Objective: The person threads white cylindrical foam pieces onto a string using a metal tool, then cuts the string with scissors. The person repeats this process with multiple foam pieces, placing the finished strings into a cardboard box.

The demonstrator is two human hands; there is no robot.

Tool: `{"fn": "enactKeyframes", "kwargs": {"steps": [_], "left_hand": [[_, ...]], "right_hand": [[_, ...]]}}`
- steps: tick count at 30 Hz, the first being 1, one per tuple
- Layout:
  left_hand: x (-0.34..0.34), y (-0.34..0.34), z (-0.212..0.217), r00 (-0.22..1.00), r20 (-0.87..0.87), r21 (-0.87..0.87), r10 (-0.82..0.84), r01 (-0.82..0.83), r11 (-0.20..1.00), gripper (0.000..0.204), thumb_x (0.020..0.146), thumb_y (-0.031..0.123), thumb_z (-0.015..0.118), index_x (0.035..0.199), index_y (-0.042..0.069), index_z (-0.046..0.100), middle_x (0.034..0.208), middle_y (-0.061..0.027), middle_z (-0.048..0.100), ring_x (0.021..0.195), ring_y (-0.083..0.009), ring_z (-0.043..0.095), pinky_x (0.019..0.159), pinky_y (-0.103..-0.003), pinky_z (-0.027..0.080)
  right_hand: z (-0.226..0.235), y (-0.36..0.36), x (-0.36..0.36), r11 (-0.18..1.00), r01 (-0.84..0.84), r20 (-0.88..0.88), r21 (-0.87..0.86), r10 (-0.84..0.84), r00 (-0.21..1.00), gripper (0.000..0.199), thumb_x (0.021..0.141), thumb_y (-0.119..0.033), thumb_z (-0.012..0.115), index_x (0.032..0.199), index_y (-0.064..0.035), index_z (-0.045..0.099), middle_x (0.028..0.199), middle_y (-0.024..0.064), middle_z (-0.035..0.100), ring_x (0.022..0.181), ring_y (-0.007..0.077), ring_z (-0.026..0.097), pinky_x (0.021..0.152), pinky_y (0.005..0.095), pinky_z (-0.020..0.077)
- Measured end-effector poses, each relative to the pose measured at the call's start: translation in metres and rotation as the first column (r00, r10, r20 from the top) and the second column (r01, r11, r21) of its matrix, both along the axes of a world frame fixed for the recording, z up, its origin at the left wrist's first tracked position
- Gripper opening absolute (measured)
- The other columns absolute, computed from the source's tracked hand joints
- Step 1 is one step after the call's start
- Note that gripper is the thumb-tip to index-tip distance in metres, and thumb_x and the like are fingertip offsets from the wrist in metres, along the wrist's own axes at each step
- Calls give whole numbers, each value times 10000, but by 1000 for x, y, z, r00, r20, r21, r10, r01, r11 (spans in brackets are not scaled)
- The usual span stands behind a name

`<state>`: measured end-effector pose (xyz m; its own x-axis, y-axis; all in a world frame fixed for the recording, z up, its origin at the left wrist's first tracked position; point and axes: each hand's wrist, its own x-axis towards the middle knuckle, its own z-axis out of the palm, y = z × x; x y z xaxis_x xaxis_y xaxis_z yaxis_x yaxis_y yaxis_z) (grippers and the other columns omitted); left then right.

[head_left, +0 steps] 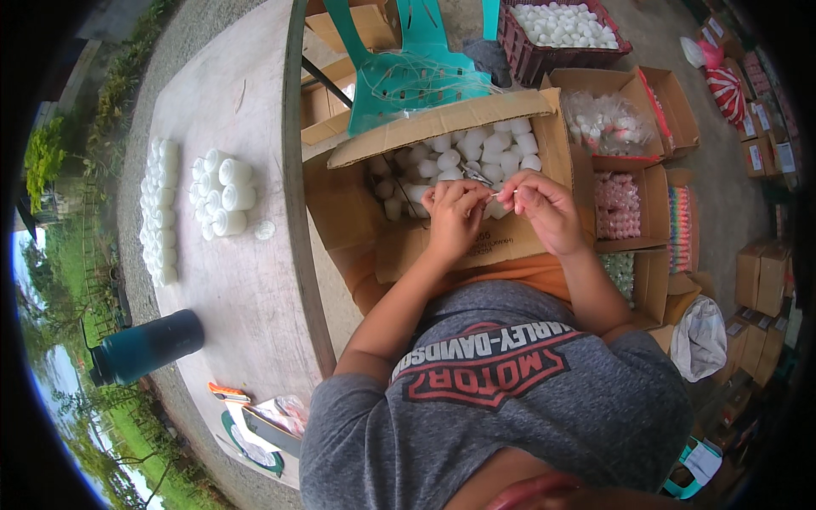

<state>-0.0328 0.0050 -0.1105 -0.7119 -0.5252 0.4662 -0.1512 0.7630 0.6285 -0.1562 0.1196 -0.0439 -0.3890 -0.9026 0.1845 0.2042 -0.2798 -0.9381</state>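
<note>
In front of me, an open cardboard box [557,140] holds many small white rounded cylinders [501,144]. Over its near edge my left hand [457,208] is closed, thumb and fingers pinched together. My right hand [544,211] faces it, also pinching. A thin pale strand [503,194] runs between the fingertips of both hands; its exact kind is too small to tell. Just beyond the left fingers lies a shiny silvery piece [474,175], partly hidden. Dark thin strands show among the cylinders beside the left hand.
A pale table [255,289] at left bears rows of white cylinders [160,212], a dark bottle [149,347] and an orange cutter [228,393]. A teal chair [416,81] with clear strands stands beyond the box. A crate [565,58] and cartons [654,204] crowd the right.
</note>
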Motion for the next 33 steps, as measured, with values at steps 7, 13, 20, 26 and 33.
{"fn": "enactKeyframes", "kwargs": {"steps": [7, 13, 20, 26, 33], "left_hand": [[0, -4, -2, 990, 99, 165, -98, 80, 983, 107, 764, 133, 681, 860, 178, 693, 918, 51, 622, 918, -167, 506, 840, -366, 263], [-3, -34, -3, 856, 219, 491, -468, 318, 811, 102, 774, 198, 691, 872, 182, 711, 988, 37, 623, 962, -175, 513, 881, -350, 260], [-27, -63, 2, 874, 148, 734, -463, 217, 644, 418, 733, 207, 681, 1131, 96, 615, 1160, -119, 560, 1119, -246, 512, 959, -342, 401], [-64, -110, -72, 971, 236, 635, -32, -129, 761, 617, 768, 336, 667, 1275, 40, 476, 1301, -155, 490, 1203, -290, 465, 931, -373, 424], [-81, -113, -111, 880, 404, -13, 250, -268, 963, 520, 778, 312, 619, 1207, 34, 523, 1139, -227, 578, 1054, -390, 546, 898, -421, 438]], "right_hand": [[27, 6, 3, 997, -24, 188, -73, 38, 981, 215, 938, -149, 469, 954, 11, 611, 973, 84, 579, 860, 141, 516, 793, 267, 424], [55, 18, -14, 986, 134, -623, -101, -168, 764, 252, 884, -72, 533, 1123, 6, 551, 952, 83, 590, 888, 165, 535, 775, 286, 431], [40, 15, 3, 984, 113, -286, -137, -149, 946, 336, 927, -49, 493, 1240, 18, 392, 790, 90, 590, 785, 170, 578, 792, 303, 461], [43, 18, 10, 993, -13, -452, 117, 65, 890, 188, 910, -30, 529, 1088, 19, 492, 806, 84, 592, 768, 137, 586, 727, 276, 487], [39, 22, 14, 996, 69, -435, 48, -41, 899, 92, 900, -14, 534, 987, -4, 507, 870, 34, 559, 764, 81, 559, 667, 225, 462]]}}
